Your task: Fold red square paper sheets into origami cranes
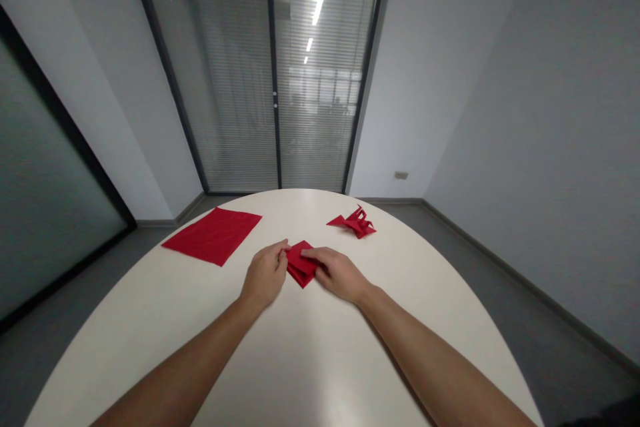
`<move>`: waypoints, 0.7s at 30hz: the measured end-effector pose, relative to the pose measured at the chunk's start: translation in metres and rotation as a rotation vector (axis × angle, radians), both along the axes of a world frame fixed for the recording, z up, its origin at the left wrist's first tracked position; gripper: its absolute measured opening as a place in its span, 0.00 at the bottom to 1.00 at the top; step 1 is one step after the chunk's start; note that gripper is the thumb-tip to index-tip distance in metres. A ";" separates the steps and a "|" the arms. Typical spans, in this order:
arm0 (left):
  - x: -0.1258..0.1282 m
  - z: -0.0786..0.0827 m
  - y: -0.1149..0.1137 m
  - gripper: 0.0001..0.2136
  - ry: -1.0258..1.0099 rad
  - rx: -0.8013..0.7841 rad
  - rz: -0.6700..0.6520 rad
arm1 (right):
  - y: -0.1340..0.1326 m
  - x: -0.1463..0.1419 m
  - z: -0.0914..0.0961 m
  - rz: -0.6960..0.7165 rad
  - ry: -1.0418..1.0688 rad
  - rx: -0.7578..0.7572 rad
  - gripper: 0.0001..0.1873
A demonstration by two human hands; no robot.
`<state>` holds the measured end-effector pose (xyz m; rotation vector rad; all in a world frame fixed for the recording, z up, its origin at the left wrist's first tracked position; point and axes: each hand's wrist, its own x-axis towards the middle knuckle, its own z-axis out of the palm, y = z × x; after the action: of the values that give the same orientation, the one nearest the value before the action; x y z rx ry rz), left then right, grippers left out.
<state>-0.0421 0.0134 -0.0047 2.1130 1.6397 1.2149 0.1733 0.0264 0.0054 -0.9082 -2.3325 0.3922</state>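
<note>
A small folded red paper (pixel 302 272) lies in the middle of the table between my hands, its layers parted a little at the near side. My left hand (pixel 267 272) pinches its left edge between thumb and fingers. From the right, my right hand (pixel 340 271) grips the paper's other side, index finger laid over the top layer and thumb at the near edge. Beyond my right hand stands a red origami figure (pixel 356 222) with pointed parts. A larger red paper sheet (pixel 214 235), nearly flat and creased, lies to the far left.
The white table (pixel 280 360) has a rounded edge that curves round the far side. Past it are a glass partition with blinds (pixel 235 80), grey walls and a wall socket (pixel 401 175).
</note>
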 end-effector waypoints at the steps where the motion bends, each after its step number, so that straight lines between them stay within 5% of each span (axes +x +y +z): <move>1: 0.001 0.001 -0.001 0.15 0.000 0.007 -0.032 | 0.000 0.000 0.000 -0.004 -0.004 -0.007 0.30; 13: 0.007 -0.004 -0.007 0.19 0.233 -0.036 -0.175 | -0.005 -0.004 0.009 0.007 -0.057 -0.030 0.30; 21: 0.005 0.001 -0.011 0.22 0.396 -0.079 -0.278 | 0.001 -0.001 0.003 -0.071 0.047 -0.015 0.19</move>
<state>-0.0366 0.0019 -0.0034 2.5426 1.4297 0.6698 0.1728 0.0277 0.0087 -0.9752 -2.2505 0.3979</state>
